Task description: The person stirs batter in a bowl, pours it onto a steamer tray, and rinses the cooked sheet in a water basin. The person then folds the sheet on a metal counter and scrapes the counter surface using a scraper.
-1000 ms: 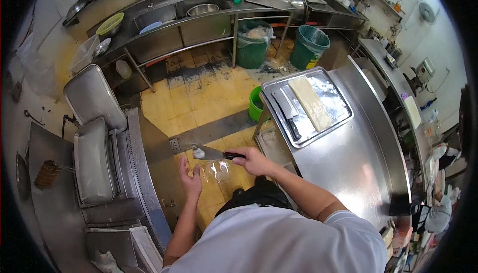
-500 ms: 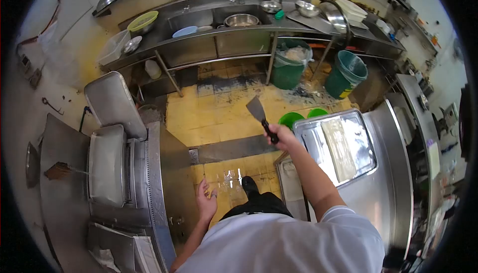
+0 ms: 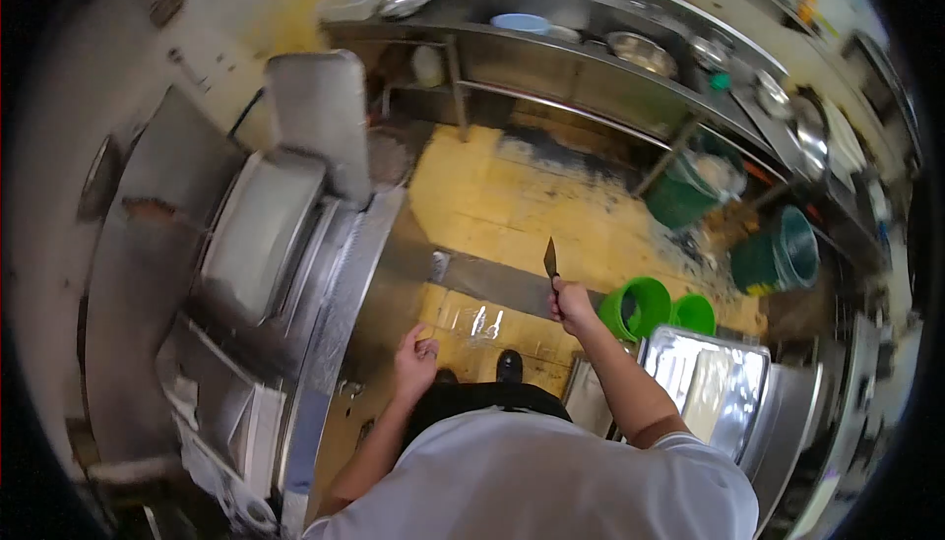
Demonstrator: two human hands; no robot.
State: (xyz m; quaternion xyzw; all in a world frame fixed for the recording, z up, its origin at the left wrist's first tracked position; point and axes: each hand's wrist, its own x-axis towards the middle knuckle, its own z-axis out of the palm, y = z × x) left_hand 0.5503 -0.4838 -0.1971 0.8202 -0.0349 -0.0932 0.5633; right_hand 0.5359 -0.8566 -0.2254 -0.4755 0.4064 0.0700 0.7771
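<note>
My right hand (image 3: 571,306) is closed around the dark handle of a scraper (image 3: 550,258), its flat metal blade pointing up and away from me. My left hand (image 3: 416,361) hangs in front of my left side, loosely curled with fingers apart and nothing in it. To the right of my right forearm, a shiny metal tray (image 3: 745,371) rests on a steel counter, with a long pale slab (image 3: 705,387) lying on it. Two bright green buckets (image 3: 638,306) stand just beyond the tray, close to my right hand.
A steel sink counter (image 3: 581,72) with bowls runs along the far side. Dark green bins (image 3: 679,195) stand under and beside it. On my left is steel equipment (image 3: 345,274) with upright metal pans (image 3: 320,122). The yellow tiled floor (image 3: 477,205) has wet and black-stained patches.
My view has swung left, so the sink and bins appear further right. The scraper's blade has turned and now looks narrower. My right hand keeps its grip; the left stays empty.
</note>
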